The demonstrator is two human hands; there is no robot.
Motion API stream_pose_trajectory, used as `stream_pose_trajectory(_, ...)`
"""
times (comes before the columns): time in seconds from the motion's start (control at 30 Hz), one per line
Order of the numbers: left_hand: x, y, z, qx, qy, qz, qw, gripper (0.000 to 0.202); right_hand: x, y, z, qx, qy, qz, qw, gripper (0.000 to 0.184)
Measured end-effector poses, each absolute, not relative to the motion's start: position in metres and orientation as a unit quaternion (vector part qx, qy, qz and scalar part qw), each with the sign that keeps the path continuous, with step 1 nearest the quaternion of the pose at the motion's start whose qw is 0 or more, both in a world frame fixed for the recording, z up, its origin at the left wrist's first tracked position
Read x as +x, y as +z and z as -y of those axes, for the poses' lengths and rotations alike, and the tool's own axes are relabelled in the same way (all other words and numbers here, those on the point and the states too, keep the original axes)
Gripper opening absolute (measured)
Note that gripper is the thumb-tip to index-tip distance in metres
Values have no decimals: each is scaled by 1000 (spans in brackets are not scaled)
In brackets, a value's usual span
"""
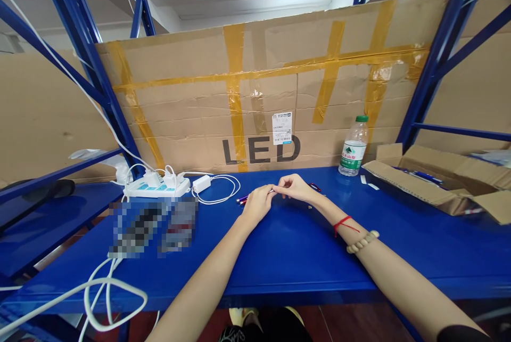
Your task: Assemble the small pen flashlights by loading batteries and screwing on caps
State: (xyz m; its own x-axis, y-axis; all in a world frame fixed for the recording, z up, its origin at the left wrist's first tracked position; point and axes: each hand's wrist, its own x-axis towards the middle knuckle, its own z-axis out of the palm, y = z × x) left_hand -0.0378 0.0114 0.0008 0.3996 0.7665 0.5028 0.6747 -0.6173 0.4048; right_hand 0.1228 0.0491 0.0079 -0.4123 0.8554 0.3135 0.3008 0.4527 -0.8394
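Note:
My left hand [257, 203] is closed around a thin pen-like piece [272, 190], just above the middle of the blue tabletop. My right hand [294, 188] pinches the far end of the same piece, its fingertips meeting those of the left. Fingers cover most of the piece, so its full shape is hidden. Shiny purple and blue pen-like parts [241, 200] lie beside my left hand. Behind my right wrist is a dark red pen-like part [315, 187]. A tiny metallic bit [310, 206] rests on the table below that wrist.
A water bottle [353, 150] with a green cap stands at the back right, near an open cardboard box [419, 195]. On the left are a power strip [155, 188], a white charger [202, 184] and two blurred-out items. A taped cardboard sheet [191, 118] closes the back.

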Motion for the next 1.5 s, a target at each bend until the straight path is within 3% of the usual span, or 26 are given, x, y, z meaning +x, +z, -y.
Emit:
stream_pose_trajectory(0.83,-36,6,-12,807,244,-538,14,21,116,3,-47,-424,258,784,374,37)
stream_pose_trajectory(1.07,-35,7,-8,802,246,-543,24,23,116,5,-45,-415,207,801,379,35)
stream_pose_trajectory(1.5,-32,6,-11,769,306,-562,3,29,109,11,-38,-411,219,789,400,34)
